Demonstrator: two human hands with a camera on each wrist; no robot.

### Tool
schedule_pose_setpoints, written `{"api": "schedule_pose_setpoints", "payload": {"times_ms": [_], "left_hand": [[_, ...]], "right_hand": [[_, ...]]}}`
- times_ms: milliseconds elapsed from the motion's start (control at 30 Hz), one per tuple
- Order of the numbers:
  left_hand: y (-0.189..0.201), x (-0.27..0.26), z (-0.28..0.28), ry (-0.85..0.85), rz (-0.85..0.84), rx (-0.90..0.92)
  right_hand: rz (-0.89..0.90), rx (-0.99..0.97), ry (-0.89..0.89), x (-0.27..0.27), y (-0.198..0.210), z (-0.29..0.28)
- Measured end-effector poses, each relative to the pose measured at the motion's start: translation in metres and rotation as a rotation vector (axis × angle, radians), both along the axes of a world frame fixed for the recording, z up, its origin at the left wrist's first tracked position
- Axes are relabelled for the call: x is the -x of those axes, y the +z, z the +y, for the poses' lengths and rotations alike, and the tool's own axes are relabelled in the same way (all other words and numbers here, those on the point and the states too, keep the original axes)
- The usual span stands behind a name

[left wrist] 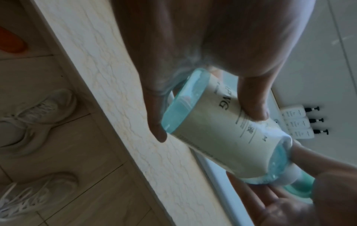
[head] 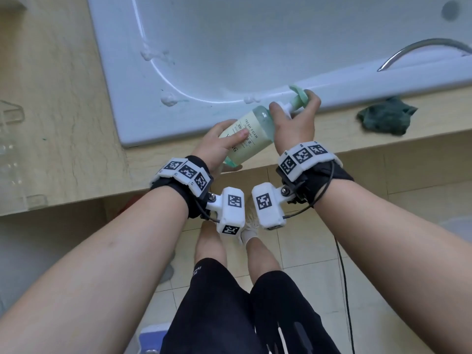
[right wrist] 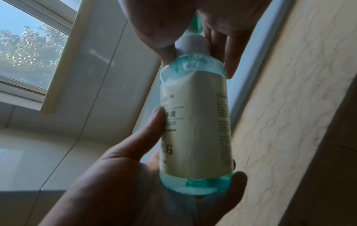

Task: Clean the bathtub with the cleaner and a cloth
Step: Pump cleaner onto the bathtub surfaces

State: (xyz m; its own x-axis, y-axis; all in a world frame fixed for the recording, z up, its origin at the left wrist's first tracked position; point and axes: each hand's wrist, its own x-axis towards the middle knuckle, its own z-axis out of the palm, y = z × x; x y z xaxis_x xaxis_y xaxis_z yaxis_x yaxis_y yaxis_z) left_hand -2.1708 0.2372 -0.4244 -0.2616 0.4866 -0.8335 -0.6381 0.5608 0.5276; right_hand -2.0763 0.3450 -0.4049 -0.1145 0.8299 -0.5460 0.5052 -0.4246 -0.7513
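both hands on the cleaner bottle here, tipped nearly flat over the near rim of the bathtub. the left hand cups the base end, thumb lying across the label, fingers wrapped beneath. the right hand is curled round the white neck, with its fingers hooked over the mint-green pump head just beyond that grip. nozzle points out past the right fingers toward the tub rim, where a small blob of foam sits; more foam dots the rim well out past the left hand. the green cloth lies crumpled on the ledge, off to the outer side of the right hand, untouched.

handling call: clear plastic with liquid inside, so moderately weighty and fairly stiff. the smooth body looks likely to turn slick if foam gets on the fingers. that base-and-neck hold seems the sound one, since it steadies the bottle against the pump stroke. the cloth looks soft and limp; bunch it anywhere in the palm.
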Motion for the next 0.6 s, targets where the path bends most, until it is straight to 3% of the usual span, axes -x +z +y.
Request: {"api": "schedule_pose_setpoints", "payload": {"times_ms": [267,600], "left_hand": [[0.003,-0.034,0.036,-0.123,0.009,0.012],[0.002,-0.028,0.030,-0.134,0.006,0.022]], "right_hand": [[-0.012,0.017,-0.142,-0.042,0.002,0.029],[-0.061,0.016,-0.090,-0.031,-0.002,0.022]]}}
